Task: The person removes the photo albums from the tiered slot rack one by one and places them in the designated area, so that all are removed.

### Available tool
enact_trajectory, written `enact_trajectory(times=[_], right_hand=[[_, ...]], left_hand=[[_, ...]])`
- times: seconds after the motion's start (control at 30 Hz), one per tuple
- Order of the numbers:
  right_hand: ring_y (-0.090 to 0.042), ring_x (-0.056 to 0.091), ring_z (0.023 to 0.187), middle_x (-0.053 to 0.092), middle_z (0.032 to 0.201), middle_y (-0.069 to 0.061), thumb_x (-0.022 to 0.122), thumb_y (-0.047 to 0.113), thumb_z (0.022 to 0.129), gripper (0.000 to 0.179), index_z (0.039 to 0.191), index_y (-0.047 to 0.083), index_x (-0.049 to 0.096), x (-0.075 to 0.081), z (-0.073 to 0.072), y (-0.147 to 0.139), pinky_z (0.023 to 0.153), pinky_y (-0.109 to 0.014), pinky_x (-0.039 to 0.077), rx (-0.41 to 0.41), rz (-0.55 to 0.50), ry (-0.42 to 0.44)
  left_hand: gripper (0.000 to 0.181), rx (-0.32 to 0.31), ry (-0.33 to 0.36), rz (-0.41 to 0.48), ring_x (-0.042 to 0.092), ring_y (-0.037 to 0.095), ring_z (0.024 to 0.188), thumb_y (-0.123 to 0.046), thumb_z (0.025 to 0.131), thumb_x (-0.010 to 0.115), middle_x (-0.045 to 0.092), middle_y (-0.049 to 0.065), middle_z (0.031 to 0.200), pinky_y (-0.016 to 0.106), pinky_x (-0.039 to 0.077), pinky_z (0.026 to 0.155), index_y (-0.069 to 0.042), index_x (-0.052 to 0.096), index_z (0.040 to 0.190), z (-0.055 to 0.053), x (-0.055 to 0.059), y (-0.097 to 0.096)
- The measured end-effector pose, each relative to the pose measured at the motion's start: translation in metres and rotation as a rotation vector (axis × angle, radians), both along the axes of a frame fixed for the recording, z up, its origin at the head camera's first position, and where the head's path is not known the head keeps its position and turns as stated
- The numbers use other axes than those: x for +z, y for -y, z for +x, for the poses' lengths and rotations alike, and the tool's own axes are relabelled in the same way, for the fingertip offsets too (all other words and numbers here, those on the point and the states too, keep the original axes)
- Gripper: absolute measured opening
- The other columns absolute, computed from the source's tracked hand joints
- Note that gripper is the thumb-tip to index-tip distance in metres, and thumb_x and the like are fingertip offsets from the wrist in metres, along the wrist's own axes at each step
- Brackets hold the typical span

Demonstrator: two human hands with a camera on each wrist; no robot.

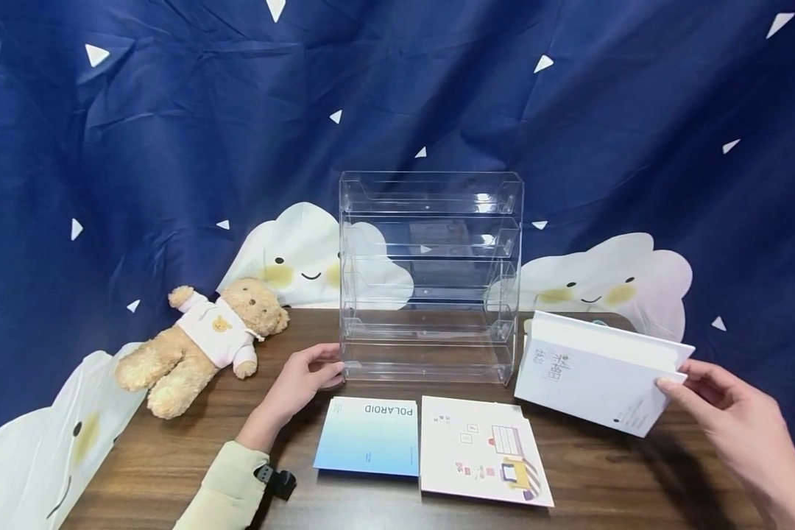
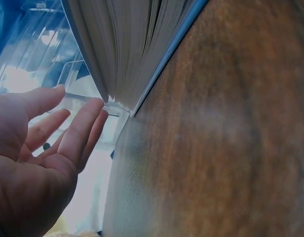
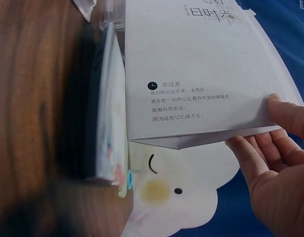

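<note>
My right hand pinches the corner of a white printed book, thumb on the front cover and fingers behind. The book is tilted to the right of a clear acrylic rack with several stepped tiers. In the right wrist view, dark lettering shows on the white cover. My left hand is at the rack's lower left corner, fingertips right at its side. Its fingers look loosely straight in the left wrist view, near a thick block of pages between covers.
A blue POLAROID album and a white illustrated book lie flat in front of the rack. A teddy bear in a white shirt lies at the left. Behind the wooden table hangs a dark blue curtain with clouds and triangles.
</note>
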State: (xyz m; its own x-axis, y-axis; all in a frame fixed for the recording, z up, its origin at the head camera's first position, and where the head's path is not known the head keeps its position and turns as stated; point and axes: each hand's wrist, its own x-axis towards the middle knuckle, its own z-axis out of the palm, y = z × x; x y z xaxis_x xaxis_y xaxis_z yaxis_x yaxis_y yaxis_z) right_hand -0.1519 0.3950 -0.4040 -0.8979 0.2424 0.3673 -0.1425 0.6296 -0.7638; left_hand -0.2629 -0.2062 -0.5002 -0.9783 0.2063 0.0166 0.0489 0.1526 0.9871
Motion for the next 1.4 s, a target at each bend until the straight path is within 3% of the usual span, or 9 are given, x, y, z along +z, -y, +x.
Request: enact_trajectory(times=[0.4,0.57,0.73,0.9,1.03,1.13,1.23,1.3,1.4], right_hand=[[0.013,0.058,0.071,0.067,0.08,0.033,0.082,-0.003,0.098,0.062,0.107,0.057,0.067,-0.024,0.035,-0.024,0.056,-0.005,0.042,-0.027,-0.023,-0.025],[0.012,0.061,0.069,0.072,0.083,0.031,0.076,-0.016,0.096,0.065,0.106,0.048,0.074,-0.038,0.04,-0.032,0.055,-0.008,0.046,0.012,-0.1,-0.057],[0.012,0.065,0.072,0.074,0.087,0.029,0.071,-0.024,0.093,0.069,0.107,0.043,0.075,-0.055,0.048,-0.049,0.055,-0.007,0.051,0.062,-0.109,-0.078],[0.006,0.056,0.063,0.067,0.08,0.027,0.072,-0.022,0.094,0.073,0.106,0.05,0.072,-0.067,0.056,-0.062,0.043,-0.02,0.04,0.051,-0.087,-0.051],[0.002,0.049,0.059,0.061,0.078,0.025,0.072,-0.022,0.094,0.073,0.104,0.05,0.073,-0.076,0.059,-0.067,0.042,-0.031,0.031,0.035,-0.109,-0.084],[0.007,0.056,0.065,0.069,0.084,0.027,0.07,-0.027,0.093,0.073,0.108,0.044,0.076,-0.083,0.06,-0.071,0.044,-0.019,0.04,0.083,-0.159,-0.119],[0.014,0.064,0.078,0.075,0.098,0.03,0.068,-0.031,0.091,0.074,0.113,0.039,0.079,-0.09,0.062,-0.075,0.059,-0.002,0.051,0.136,-0.198,-0.151],[0.017,0.067,0.086,0.076,0.109,0.032,0.067,-0.032,0.092,0.075,0.117,0.038,0.079,-0.093,0.063,-0.077,0.07,0.003,0.054,0.152,-0.211,-0.157],[0.017,0.069,0.093,0.076,0.115,0.032,0.064,-0.032,0.092,0.077,0.121,0.037,0.079,-0.097,0.065,-0.08,0.075,0.005,0.055,0.174,-0.234,-0.158]], left_hand=[[0.05,-0.005,-0.008,0.0,0.075,0.036,0.124,-0.003,0.11,0.07,0.064,0.036,0.147,0.036,0.071,0.104,0.012,0.056,0.155,0.0,-0.001,0.0],[0.05,-0.004,-0.013,0.002,0.075,0.037,0.123,-0.002,0.11,0.069,0.063,0.038,0.147,0.034,0.072,0.103,0.013,0.055,0.155,0.0,-0.003,0.001],[0.05,-0.006,-0.012,0.002,0.074,0.036,0.123,-0.003,0.11,0.069,0.063,0.037,0.147,0.033,0.072,0.102,0.012,0.055,0.156,0.0,-0.003,0.001],[0.05,-0.006,-0.011,-0.001,0.075,0.037,0.124,-0.003,0.11,0.069,0.063,0.037,0.147,0.034,0.071,0.103,0.012,0.055,0.155,0.0,-0.003,0.001],[0.05,-0.005,-0.015,0.001,0.075,0.037,0.124,-0.003,0.11,0.069,0.063,0.037,0.147,0.034,0.072,0.103,0.012,0.056,0.155,0.0,-0.003,0.001],[0.05,-0.002,-0.009,0.004,0.074,0.038,0.124,-0.003,0.11,0.069,0.062,0.037,0.148,0.034,0.072,0.102,0.012,0.055,0.156,0.001,-0.004,0.001],[0.051,-0.004,-0.001,0.006,0.074,0.038,0.125,-0.002,0.11,0.069,0.061,0.037,0.149,0.034,0.072,0.102,0.013,0.054,0.156,0.001,-0.005,0.001],[0.05,-0.004,0.0,0.004,0.074,0.037,0.124,-0.002,0.11,0.069,0.061,0.037,0.149,0.034,0.072,0.103,0.013,0.054,0.156,0.001,-0.005,0.001],[0.05,-0.004,-0.005,0.002,0.074,0.035,0.124,-0.002,0.11,0.068,0.062,0.037,0.148,0.035,0.072,0.103,0.013,0.054,0.156,0.001,-0.003,-0.001]])
